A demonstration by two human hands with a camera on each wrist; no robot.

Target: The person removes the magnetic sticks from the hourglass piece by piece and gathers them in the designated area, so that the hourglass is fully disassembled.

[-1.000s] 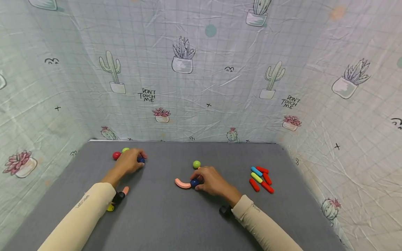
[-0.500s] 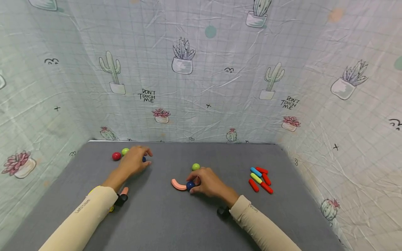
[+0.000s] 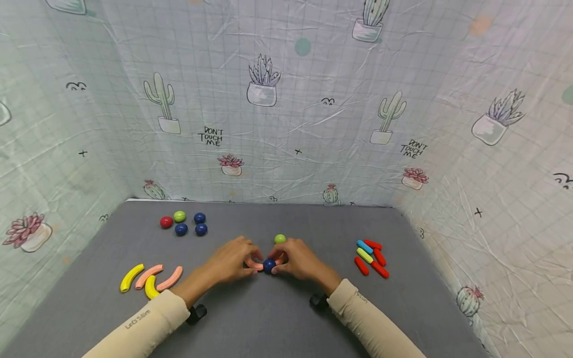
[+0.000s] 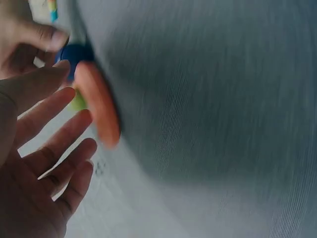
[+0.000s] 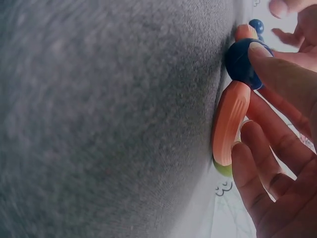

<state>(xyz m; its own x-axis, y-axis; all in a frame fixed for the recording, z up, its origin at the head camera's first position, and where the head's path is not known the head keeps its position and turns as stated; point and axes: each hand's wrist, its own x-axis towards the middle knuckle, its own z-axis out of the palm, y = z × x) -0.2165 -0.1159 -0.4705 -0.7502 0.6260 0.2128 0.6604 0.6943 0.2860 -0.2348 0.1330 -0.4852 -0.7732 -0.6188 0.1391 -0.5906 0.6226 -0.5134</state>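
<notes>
Near the table's middle, a dark blue ball [image 3: 269,266] lies between two curved pink pieces. My right hand [image 3: 301,258] pinches this ball; its thumb [image 5: 277,74] lies across it in the right wrist view. One pink piece [image 5: 230,124] runs from the ball towards a green ball [image 3: 280,238], beneath my right fingers. The other pink piece [image 4: 99,106] extends on the left side. Beside it my left hand [image 3: 232,259] is spread, fingers [image 4: 74,126] loosely bent and apart from the piece in the left wrist view.
At the back left of the grey table [image 3: 250,318] sit a red ball [image 3: 166,222], another green ball [image 3: 179,216] and several blue balls [image 3: 201,229]. Curved yellow [image 3: 132,277] and pink pieces [image 3: 149,276] lie front left. Short red [image 3: 380,268], blue and yellow-green sticks lie at the right.
My left hand has left the blue balls at the back left and come to the left pink piece. My right hand has shifted slightly left with the centre blue ball.
</notes>
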